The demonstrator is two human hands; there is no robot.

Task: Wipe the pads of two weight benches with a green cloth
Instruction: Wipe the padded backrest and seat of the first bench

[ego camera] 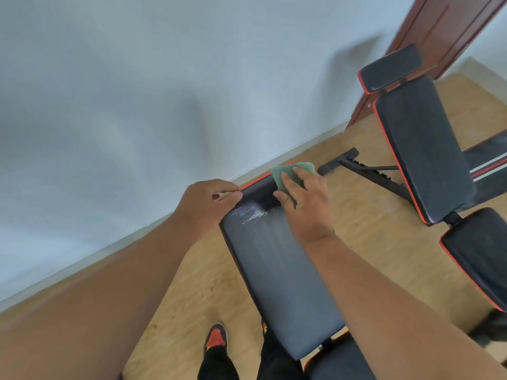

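Note:
The near weight bench has a long black back pad (277, 272) with red edging, running from my legs toward the wall. My right hand (304, 207) presses a green cloth (285, 171) flat on the small head pad (260, 190) at the bench's far end. My left hand (205, 204) grips the left edge of the bench at the gap between the two pads. A wet streak (253, 213) shines on the back pad between my hands. The second bench (419, 149) stands to the right, with its own head pad (389, 68) and seat pad (477, 253).
A pale wall (164, 91) with a white skirting runs diagonally behind the benches. A reddish-brown wooden door (444, 31) stands at the top right. The floor (365, 223) is light wood. My feet in black and orange shoes (216, 340) stand left of the near bench.

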